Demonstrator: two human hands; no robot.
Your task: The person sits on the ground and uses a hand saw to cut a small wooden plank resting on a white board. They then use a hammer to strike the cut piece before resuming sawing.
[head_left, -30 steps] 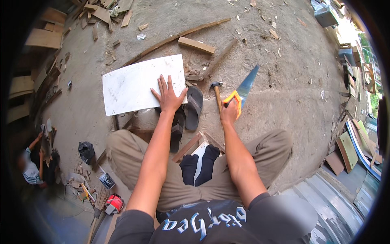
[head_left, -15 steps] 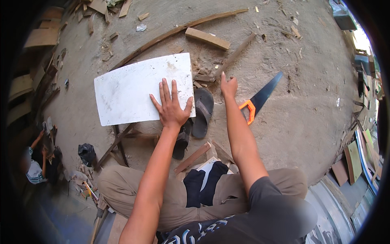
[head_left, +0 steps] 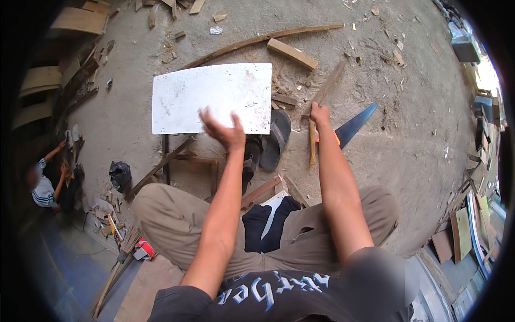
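Observation:
A white rectangular board (head_left: 209, 88), scuffed and speckled, lies in front of me on a wooden frame (head_left: 188, 157). Over its near edge, my left hand (head_left: 228, 131) is raised with its fingers apart, slightly blurred and holding nothing. To the right of the board, my right hand (head_left: 320, 114) is closed around what looks like a hammer (head_left: 312, 145). Its wooden handle points toward me, and the fingers mostly cover its head. Beside my right forearm lies a handsaw (head_left: 355, 126) with a dark blade; the forearm hides most of its orange handle.
A pair of dark sandals (head_left: 276, 140) sits at the board's right. Beyond are a wood block (head_left: 292, 53), a long curved strip (head_left: 257, 40) and a narrow stick (head_left: 331, 80). A black bag (head_left: 120, 176) and another person (head_left: 48, 185) are at left; panels (head_left: 460, 233) lean at right.
My left hand has come up off the board and drawn back toward its near edge. My right hand now grips the hammer, whose handle has come into sight. The whole view has shifted.

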